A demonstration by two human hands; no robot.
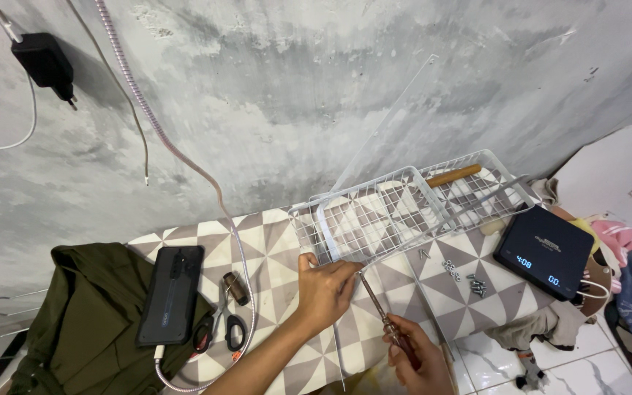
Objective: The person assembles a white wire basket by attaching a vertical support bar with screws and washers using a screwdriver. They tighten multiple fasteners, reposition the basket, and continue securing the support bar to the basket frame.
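Right, white wire basket [404, 208] lies on its side on the patterned surface [272, 241], open face toward the wall, w/ a wooden-handled tool [453, 175] and a pale stick inside at the far right end. Left hand [325, 287] sits at the basket's near-left corner, fingers pressed together, pinching at the lower wire rim where the screwdriver [383, 316] tip meets it. Right hand [417, 360] is wrapped shut around the screwdriver's dark handle. Screwdriver's long axis runs diagonal: handle low and toward the person, shaft pointing up-left to the basket corner. Loose screws [466, 276] are scattered on the surface just beside the basket, btw it and a black digital scale [544, 251]. Further left: scissors [227, 325], a phone [171, 294] on a green garment [89, 314].
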